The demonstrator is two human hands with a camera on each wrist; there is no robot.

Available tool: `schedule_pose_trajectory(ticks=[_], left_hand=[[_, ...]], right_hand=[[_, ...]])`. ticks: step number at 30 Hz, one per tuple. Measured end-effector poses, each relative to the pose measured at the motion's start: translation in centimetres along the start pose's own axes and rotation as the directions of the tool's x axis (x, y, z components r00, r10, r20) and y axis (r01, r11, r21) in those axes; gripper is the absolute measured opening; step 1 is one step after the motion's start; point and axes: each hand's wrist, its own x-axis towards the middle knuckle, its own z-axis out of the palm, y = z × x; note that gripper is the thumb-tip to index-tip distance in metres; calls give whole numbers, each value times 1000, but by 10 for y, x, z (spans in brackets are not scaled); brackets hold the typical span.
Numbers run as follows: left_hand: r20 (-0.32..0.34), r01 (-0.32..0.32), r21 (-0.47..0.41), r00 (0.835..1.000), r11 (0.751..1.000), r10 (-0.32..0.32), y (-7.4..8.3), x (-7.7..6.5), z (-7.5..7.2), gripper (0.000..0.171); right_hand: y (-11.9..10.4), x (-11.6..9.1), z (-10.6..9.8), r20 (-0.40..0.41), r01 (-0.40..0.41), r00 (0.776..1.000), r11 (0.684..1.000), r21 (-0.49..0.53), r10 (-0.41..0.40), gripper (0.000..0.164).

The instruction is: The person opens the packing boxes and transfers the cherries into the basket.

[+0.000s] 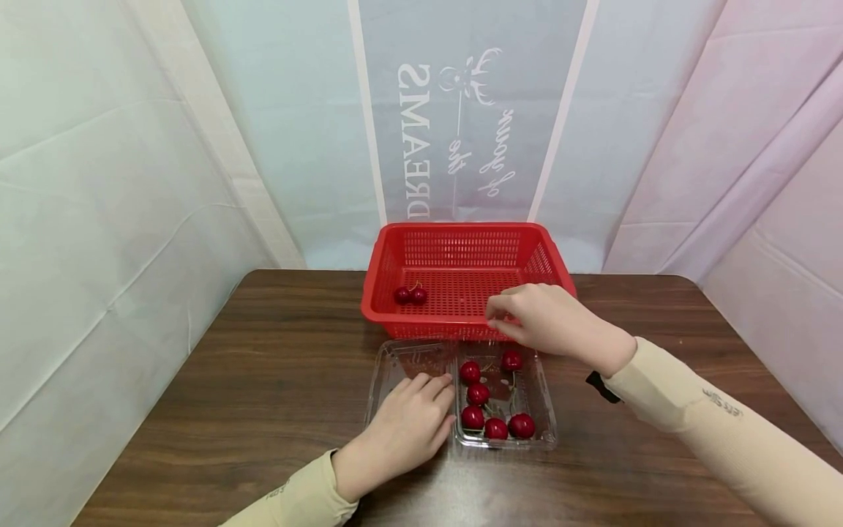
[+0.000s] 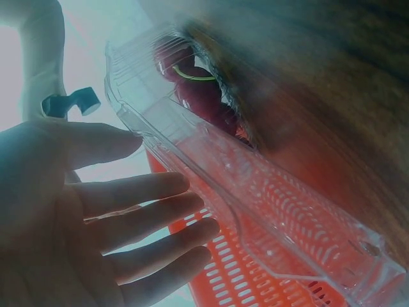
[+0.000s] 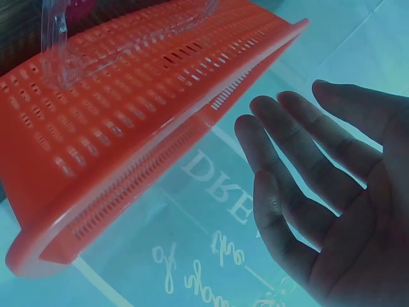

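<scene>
My left hand (image 1: 405, 421) lies over the lid half of an open clear plastic clamshell box (image 1: 549, 438), near its hinge. In the left wrist view its fingers (image 2: 156, 217) are straight, touching or close to the plastic edge, with nothing gripped. Several dark red cherries (image 1: 478, 394) with stems sit in the right half of the box. My right hand (image 1: 549, 318) hovers over the front right rim of a red basket (image 1: 435, 319). Its fingers (image 3: 300, 147) curl loosely and hold nothing. Inside the basket, two cherries (image 1: 411, 295) lie side by side at the left.
The basket stands behind the box, close to the back edge of a dark wooden table (image 1: 276, 366). Pale fabric (image 1: 316, 132) hangs behind the table and along both sides, with a printed grey panel (image 1: 474, 124) in the middle.
</scene>
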Motion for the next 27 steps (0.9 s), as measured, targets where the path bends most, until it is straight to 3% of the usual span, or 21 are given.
schedule_pose_trajectory(ticks=[27], left_hand=[[15, 0, 12, 1000, 1000, 0, 0, 0, -1, 29]], right_hand=[[-8, -31, 16, 4, 26, 1000, 1000, -18, -26, 14]])
